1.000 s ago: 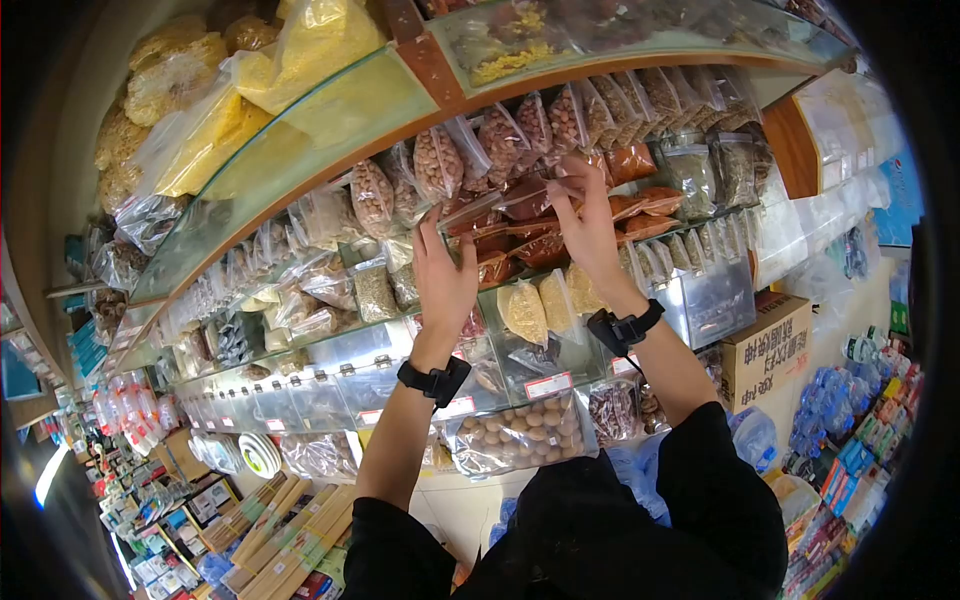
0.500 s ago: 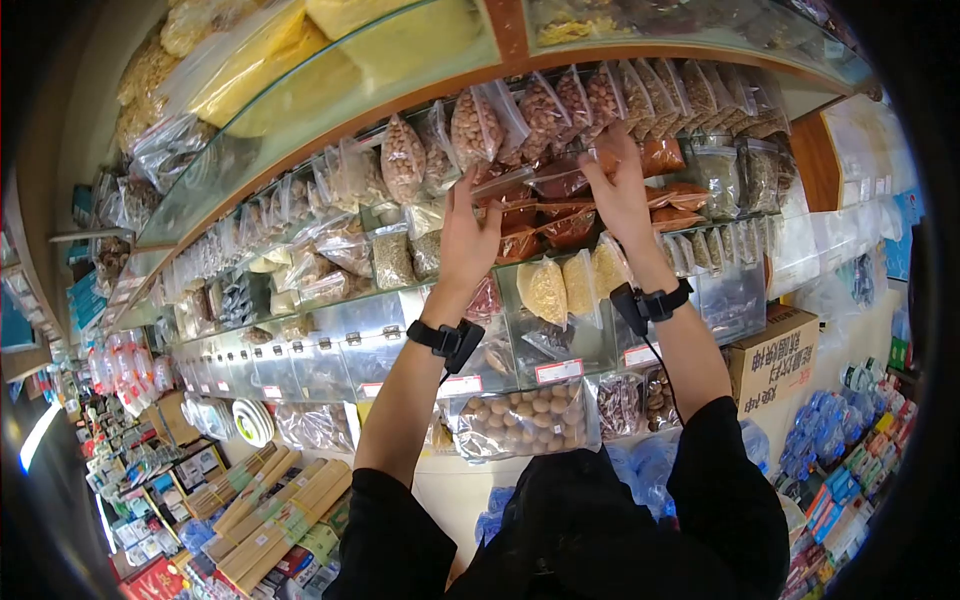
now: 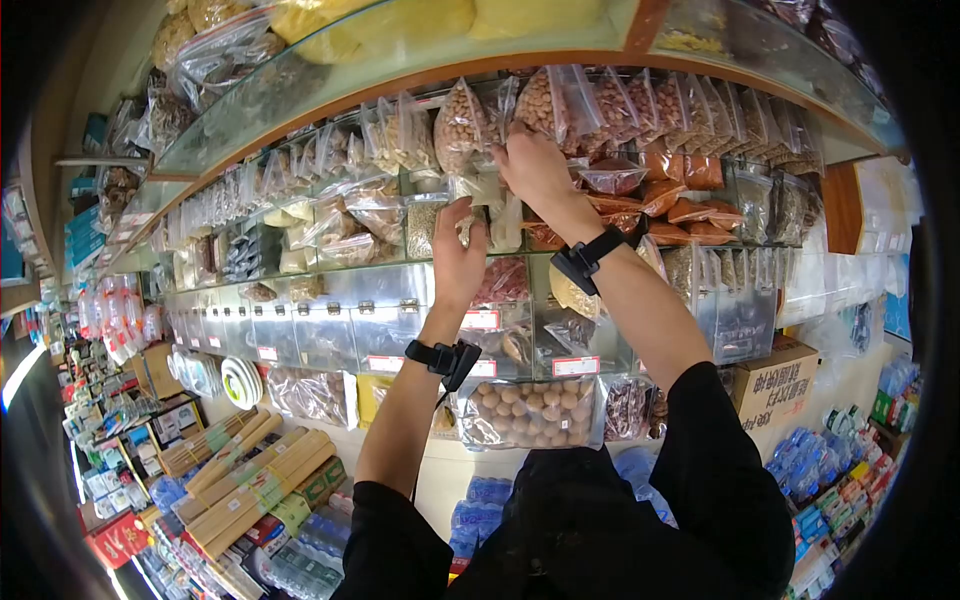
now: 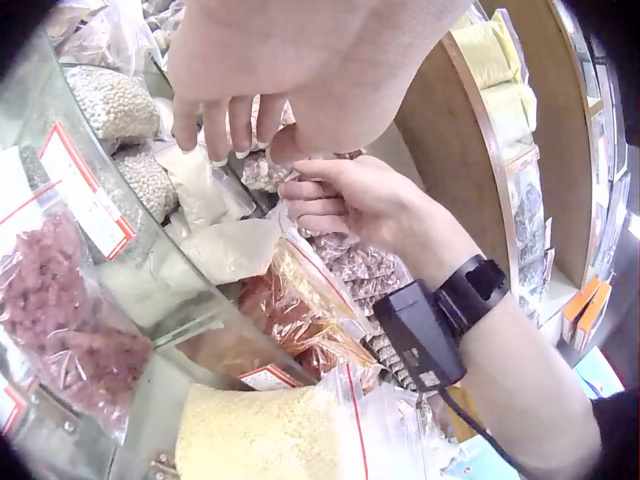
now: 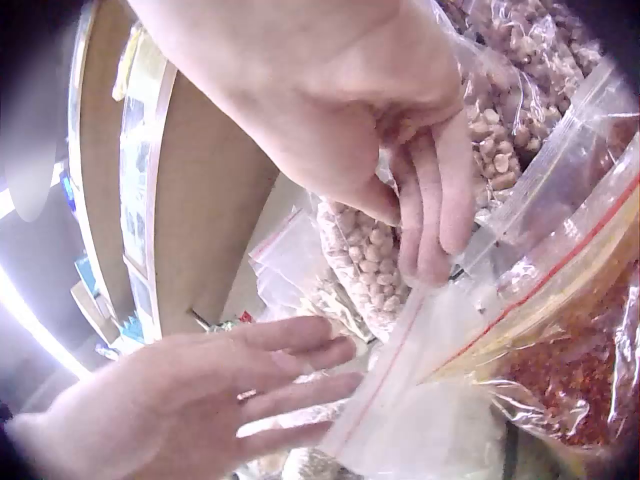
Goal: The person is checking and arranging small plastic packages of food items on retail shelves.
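Note:
My right hand (image 3: 537,167) is at the row of nut bags, its fingertips at the lower part of a clear bag of pinkish nuts (image 3: 545,105). In the right wrist view its fingers (image 5: 430,215) point down to the top edge of a clear zip bag (image 5: 400,420) with pale contents, the thumb apart from them. A bag of pale nuts (image 5: 345,250) stands behind these fingers. My left hand (image 3: 460,258), fingers loosely bent, hovers before small bags of pale contents (image 3: 480,195) and holds nothing. Bags of red powder (image 3: 665,200) lie to the right.
A wooden-edged glass shelf (image 3: 400,80) runs overhead with yellow bags on it. Below are clear lidded bins (image 3: 385,325) and a large bag of round brown nuts (image 3: 530,412). A cardboard box (image 3: 775,380) stands at the right, bundles of wooden sticks (image 3: 240,490) at lower left.
The head view has shifted, moving the shelves rightward in the picture. My right hand has left the red powder bags and moved left to the nut bags. My left hand has lowered slightly.

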{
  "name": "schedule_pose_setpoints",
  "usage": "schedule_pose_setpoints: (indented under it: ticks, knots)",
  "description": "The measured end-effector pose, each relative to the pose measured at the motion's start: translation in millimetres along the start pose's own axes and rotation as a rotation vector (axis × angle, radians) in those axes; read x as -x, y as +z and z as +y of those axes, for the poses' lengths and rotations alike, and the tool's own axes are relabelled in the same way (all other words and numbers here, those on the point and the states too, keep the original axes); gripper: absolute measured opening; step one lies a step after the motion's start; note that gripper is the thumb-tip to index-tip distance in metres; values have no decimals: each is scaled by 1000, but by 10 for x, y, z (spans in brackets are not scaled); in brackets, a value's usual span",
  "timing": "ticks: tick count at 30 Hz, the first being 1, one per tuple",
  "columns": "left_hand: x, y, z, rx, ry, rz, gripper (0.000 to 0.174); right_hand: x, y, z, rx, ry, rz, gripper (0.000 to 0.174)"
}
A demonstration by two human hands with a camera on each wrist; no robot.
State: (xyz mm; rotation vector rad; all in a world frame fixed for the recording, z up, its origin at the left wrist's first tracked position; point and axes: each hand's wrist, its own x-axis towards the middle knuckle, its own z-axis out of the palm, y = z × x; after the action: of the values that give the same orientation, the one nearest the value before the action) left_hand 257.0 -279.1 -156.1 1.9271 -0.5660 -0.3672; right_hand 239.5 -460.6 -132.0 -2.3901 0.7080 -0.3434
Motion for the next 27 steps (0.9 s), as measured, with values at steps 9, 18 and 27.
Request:
schedule_pose_setpoints:
  ticks: [9,18,27]
  knots:
    - [-392,101,-109,-21,-47,-137,48,-224,-20,174,46,-93,-103,28]
    - [-695,285,-56,96,-102,-288,53,-34,-192,141,87,-313,-184,50]
    - [-723,355,-320,10,-88,-247,48,-403,-362,-153,-179,151,-624,61]
